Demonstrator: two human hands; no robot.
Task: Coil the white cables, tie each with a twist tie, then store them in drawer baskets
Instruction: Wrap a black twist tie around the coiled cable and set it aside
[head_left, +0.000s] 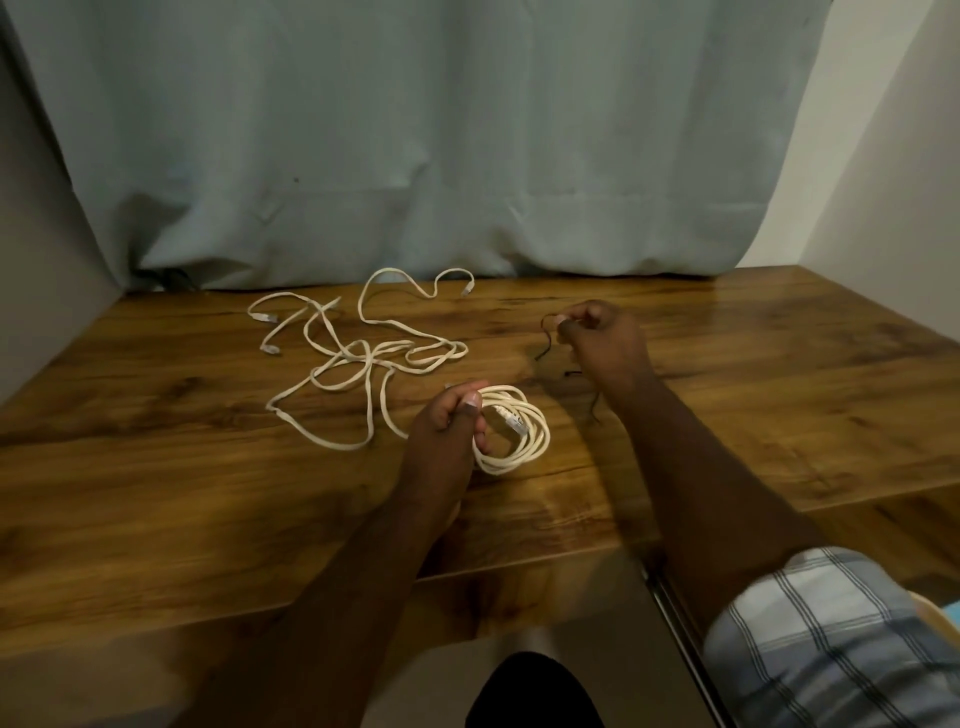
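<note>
Tying comes next, I judge: while the left hand (449, 423) grips the coiled white flat cable (511, 428) just above the brown wooden table (753, 395), the right hand (597, 332), pinching a thin dark twist tie (545, 345), should wrap it snugly where the loops bunch.

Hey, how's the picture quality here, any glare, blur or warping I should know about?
Head view: dim, warm light; glare on the wooden table at far right; soft shadows under the left hand and its coiled white cable; wide-angle bending of the table edges; the near forearms and plaid sleeve look soft; the black twist tie in the right hand is thin and faint.
</note>
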